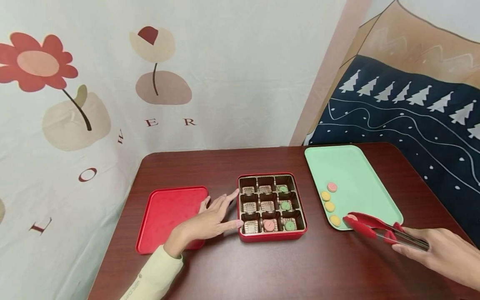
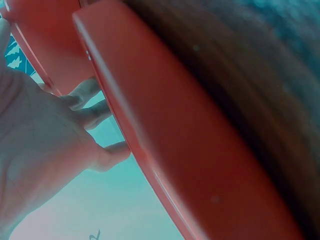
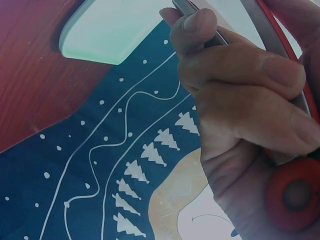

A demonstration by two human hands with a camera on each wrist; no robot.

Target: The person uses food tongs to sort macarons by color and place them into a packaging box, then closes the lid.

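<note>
My left hand (image 1: 210, 218) reaches to the left side of a red tin box (image 1: 271, 237), its extended fingertips touching the rim and side. Inside is a gold-brown divided insert, three rows of three compartments. Green discs (image 1: 290, 225) lie in the right column, and a pink disc (image 1: 269, 225) in the front middle compartment. With curled fingers my right hand (image 1: 442, 250) grips metal tongs (image 1: 403, 238) with red tips. Between those tips, over the near left corner of a mint-green tray (image 1: 360, 183), is a pink disc (image 1: 351, 217). The right wrist view shows fingers around the handles.
A red lid (image 1: 168, 216) lies left of the box, partly under my left forearm and hand. On the tray's left side are another pink disc (image 1: 332, 187) and three yellow discs (image 1: 329, 206). Printed cloth (image 1: 240, 83) hangs behind the brown table (image 1: 262, 271).
</note>
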